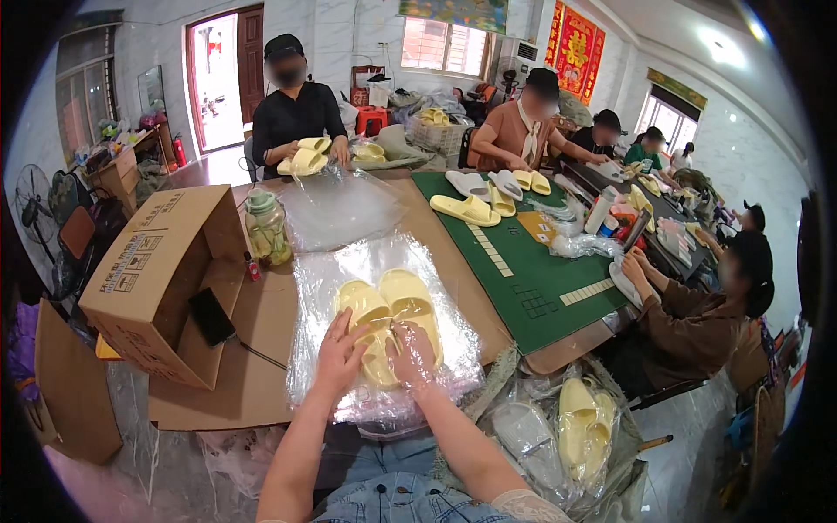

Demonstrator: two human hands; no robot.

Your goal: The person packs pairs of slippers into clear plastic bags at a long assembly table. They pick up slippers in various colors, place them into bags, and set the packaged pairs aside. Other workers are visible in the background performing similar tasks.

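In front of me, a pair of pale yellow slippers (409, 296) lies on a stack of clear plastic bags (318, 283) at the table's near side. My left hand (340, 353) rests against the left slipper, fingers stretched out and apart over its strap. My right hand (411, 356) has its fingers curled round the lower middle part of the slippers. Shiny clear film seems to cover that hand and the slippers, so its fingertips are partly hidden.
An open cardboard box (157, 279) stands left, with a black phone (211, 317) at its mouth. Behind are a glass jar (267, 227) and more clear bags (340, 209). Co-workers sit or stand around a green board (540, 318) holding slippers. A sack of bagged slippers (580, 427) sits lower right.
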